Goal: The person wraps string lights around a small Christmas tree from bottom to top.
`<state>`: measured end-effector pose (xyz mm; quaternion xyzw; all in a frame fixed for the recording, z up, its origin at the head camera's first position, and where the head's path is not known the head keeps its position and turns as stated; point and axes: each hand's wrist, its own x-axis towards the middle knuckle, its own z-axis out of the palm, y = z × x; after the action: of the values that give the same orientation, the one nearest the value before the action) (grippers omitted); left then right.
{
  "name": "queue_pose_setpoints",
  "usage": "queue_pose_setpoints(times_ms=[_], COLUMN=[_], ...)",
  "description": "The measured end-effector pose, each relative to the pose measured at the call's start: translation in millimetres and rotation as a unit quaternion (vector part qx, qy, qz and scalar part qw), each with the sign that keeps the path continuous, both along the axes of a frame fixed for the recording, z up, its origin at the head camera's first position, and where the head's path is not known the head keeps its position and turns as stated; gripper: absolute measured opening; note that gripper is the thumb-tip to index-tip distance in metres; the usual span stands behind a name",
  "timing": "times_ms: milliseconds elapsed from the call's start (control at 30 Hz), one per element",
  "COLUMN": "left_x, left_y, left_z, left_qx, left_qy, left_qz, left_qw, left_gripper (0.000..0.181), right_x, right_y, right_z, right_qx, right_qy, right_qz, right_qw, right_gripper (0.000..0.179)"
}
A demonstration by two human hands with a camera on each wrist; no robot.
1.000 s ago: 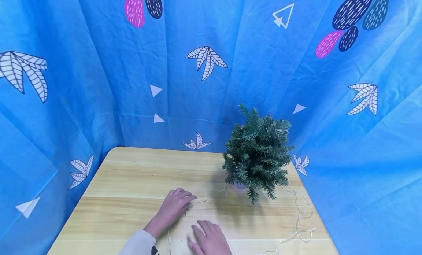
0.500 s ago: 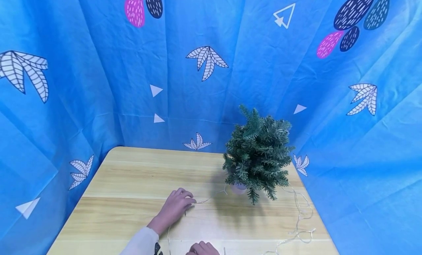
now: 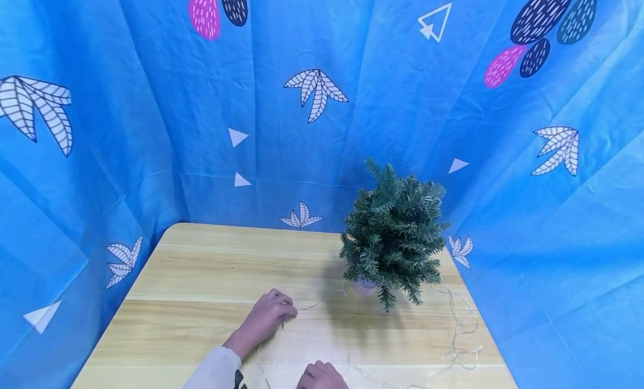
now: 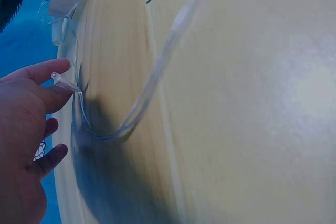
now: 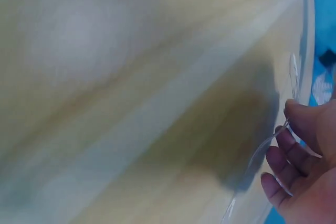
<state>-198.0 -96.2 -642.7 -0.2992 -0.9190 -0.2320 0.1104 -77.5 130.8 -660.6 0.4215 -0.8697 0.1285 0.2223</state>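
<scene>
A thin clear light string (image 3: 455,336) lies on the wooden table (image 3: 201,266), running from a small green artificial tree (image 3: 392,232) toward both hands. My left hand (image 3: 289,309) rests on the table left of the tree. Its thumb and forefinger pinch a small clear bulb (image 4: 59,79) of the light string (image 4: 139,111). At the table's near edge my right hand (image 3: 319,376) has its fingers curled round the light string (image 5: 265,148); the right hand (image 5: 286,129) is partly cut off by the head view's bottom edge.
The tree stands in a small white pot (image 3: 363,287) at the table's back right. Loose loops of the string lie at the right front. Blue patterned cloth (image 3: 151,126) hangs close behind and on both sides of the table.
My right hand has drawn back from the middle of the table to its near edge and now grips the string. The left hand has stayed in place.
</scene>
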Motion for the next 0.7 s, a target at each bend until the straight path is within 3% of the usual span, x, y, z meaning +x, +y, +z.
queue_pose_setpoints(times_ms=[100, 367, 700], left_x=[0.8, 2.1, 5.3], left_y=[-0.6, -2.9, -8.3], left_z=[-1.0, -3.8, -4.3], left_qx=[-0.006, -0.007, -0.016], left_qy=[-0.008, -0.015, -0.020], left_qz=[-0.001, 0.004, 0.017], left_qw=[1.0000, 0.9999, 0.9995], left_gripper=[0.013, 0.011, 0.014], right_x=[-6.5, -18.5, -33.1], right_y=[10, 28, 43], right_z=[9.4, 41.9, 73.0], right_qx=[-0.010, -0.032, -0.083], right_qy=[-0.042, -0.086, -0.174], right_qz=[-0.006, -0.053, -0.148], right_qw=[0.9990, 0.9943, 0.9700], right_gripper=[0.012, 0.010, 0.006])
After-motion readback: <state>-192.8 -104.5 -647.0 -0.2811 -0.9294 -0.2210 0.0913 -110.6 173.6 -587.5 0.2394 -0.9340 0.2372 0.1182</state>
